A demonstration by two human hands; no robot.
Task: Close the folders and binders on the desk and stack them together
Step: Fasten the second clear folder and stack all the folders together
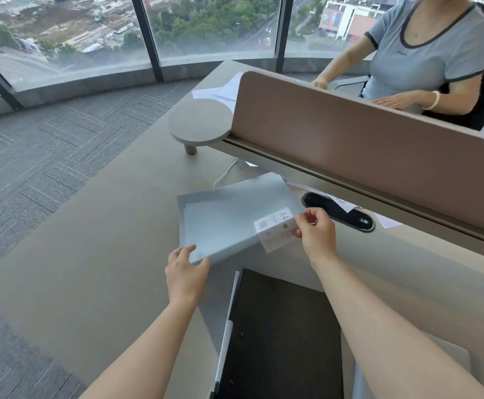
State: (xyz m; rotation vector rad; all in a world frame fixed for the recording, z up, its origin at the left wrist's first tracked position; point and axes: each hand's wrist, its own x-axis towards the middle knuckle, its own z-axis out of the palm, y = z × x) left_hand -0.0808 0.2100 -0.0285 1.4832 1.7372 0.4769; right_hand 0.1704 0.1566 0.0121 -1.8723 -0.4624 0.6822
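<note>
I have the translucent blue folder (pixel 229 214) by two corners: my left hand (pixel 186 272) pinches its near corner, my right hand (pixel 315 234) pinches the corner by the white label (pixel 278 228). Both grips are clenched on the cover, which is raised at a tilt over its sheets, just beyond my fingers. I judge the cover should be lowered evenly and the edges squared before it goes on the black binder (pixel 281 335), which lies on the bench (pixel 91 254) between my forearms. The label reads "A4"; smaller print is illegible.
</note>
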